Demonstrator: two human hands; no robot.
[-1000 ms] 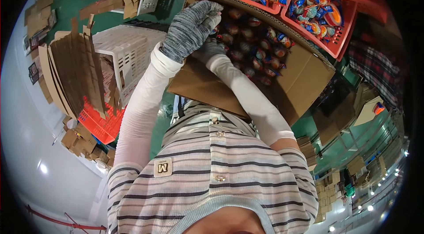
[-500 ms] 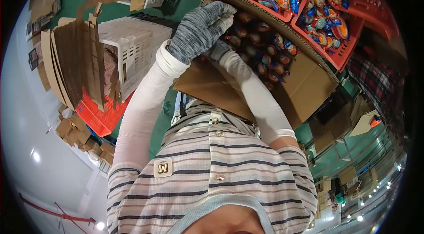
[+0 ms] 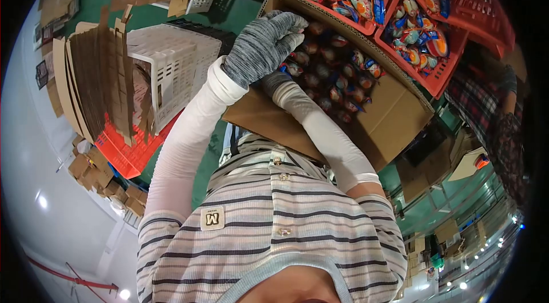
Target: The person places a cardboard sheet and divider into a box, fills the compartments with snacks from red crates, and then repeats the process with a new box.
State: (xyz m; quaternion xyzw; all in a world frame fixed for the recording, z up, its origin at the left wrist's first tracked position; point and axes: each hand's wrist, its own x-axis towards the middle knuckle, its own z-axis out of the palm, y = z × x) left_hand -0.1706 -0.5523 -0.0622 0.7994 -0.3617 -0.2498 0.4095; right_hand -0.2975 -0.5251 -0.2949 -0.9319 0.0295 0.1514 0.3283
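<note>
My left hand (image 3: 264, 47), in a grey knitted glove, is above the near left corner of an open cardboard box (image 3: 394, 123). Its fingers curl in against the thumb; what they hold, if anything, is hidden. Below it my right hand (image 3: 273, 81), gloved the same way, reaches down inside the box, its fingers hidden behind the left hand and wrist. Rows of round, egg-shaped things in clear, blue and orange wrappers (image 3: 343, 88) lie in the box. A few wrapped ones (image 3: 293, 68) are right beside my right hand.
Red plastic crates (image 3: 382, 37) filled with similar wrapped pieces stand along the box's far side. To the left are a white crate (image 3: 186, 54), stacked flattened cardboard (image 3: 94, 83) and a red crate (image 3: 128, 151). At the right edge is another person in a plaid sleeve (image 3: 477, 91).
My left hand has dropped slightly toward me. Wrapped pieces beside my right hand now show more clearly. The other person's arm at the right has come further into view.
</note>
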